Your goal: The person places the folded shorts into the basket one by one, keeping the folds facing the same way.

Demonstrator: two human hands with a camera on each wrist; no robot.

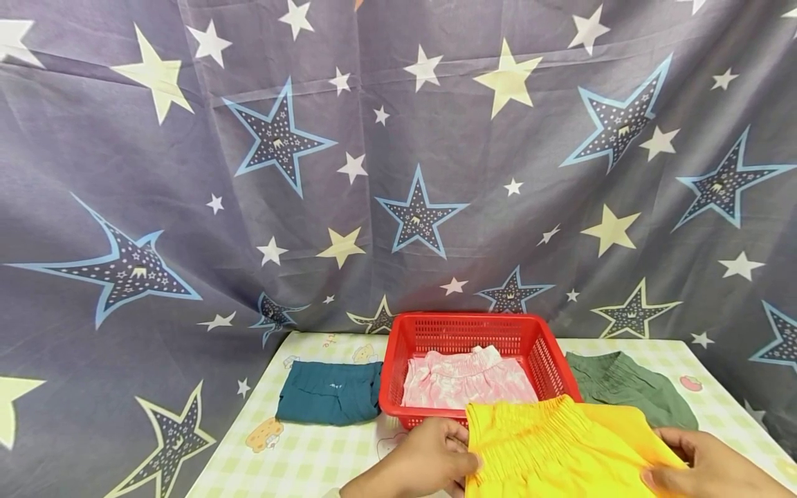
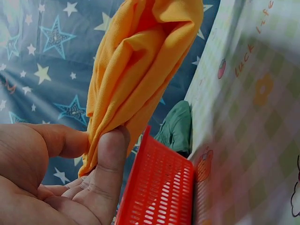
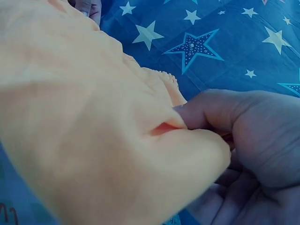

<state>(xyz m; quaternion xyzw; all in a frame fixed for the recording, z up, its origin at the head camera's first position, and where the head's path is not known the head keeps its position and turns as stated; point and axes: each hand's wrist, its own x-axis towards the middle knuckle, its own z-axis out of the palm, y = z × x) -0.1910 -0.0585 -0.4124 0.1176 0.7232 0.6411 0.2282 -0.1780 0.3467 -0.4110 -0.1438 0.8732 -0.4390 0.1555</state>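
Note:
A pair of folded yellow shorts [image 1: 554, 449] with a gathered elastic waistband is held up in front of the basket, between both hands. My left hand [image 1: 428, 458] pinches the waistband side between thumb and fingers; the left wrist view shows the folded layers of the yellow shorts [image 2: 136, 70] rising from that pinch. On the opposite side my right hand [image 1: 700, 465] grips the edge, thumb on top. Behind the shorts stands a red plastic basket [image 1: 548, 353], with a pink-and-white gathered garment [image 1: 463, 377] lying inside. The lower part of the yellow shorts runs out of the head view.
A folded dark teal garment [image 1: 330, 394] lies left of the basket, close against it. Right of it is a folded green garment [image 1: 629, 384], partly hidden by the yellow shorts. The checked tablecloth [image 1: 236, 463] ends at a star-patterned curtain [image 1: 299, 228].

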